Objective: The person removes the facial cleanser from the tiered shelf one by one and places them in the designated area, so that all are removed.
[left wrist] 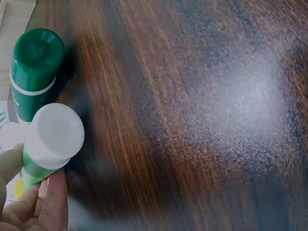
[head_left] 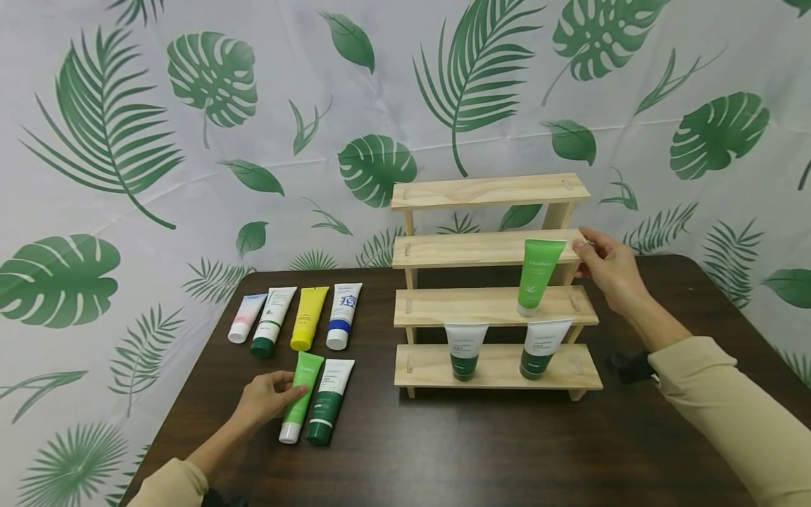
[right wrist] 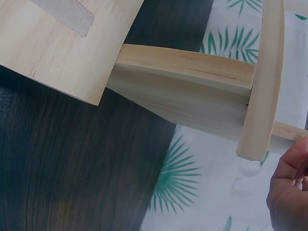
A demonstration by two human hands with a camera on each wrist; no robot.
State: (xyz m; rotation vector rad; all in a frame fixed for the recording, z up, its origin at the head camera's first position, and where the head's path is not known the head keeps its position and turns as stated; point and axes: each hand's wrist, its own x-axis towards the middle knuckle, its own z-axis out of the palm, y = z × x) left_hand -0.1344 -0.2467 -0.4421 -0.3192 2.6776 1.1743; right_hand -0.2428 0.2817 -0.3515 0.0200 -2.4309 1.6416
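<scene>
My left hand (head_left: 265, 398) pinches a light green squeeze tube (head_left: 303, 391) with a white cap between thumb and fingers. In the left wrist view its white cap (left wrist: 55, 134) points at the camera. Right beside it lies a white and dark green tube (head_left: 331, 403). My right hand (head_left: 611, 266) grips the right end of the second shelf from the top of a wooden tiered rack (head_left: 469, 250). The right wrist view shows curled fingers (right wrist: 288, 187) by the rack's side. A green tube (head_left: 540, 276) stands cap down on the shelf below.
Two white and green tubes (head_left: 465, 351) stand on the lowest shelf. At the left of the dark wooden table (head_left: 431, 451) lie a pink and white tube (head_left: 247, 317), a white tube with a green cap (head_left: 275, 320), a yellow tube (head_left: 310, 317) and a white and blue tube (head_left: 343, 315). A leaf-print cloth (head_left: 285, 141) hangs behind.
</scene>
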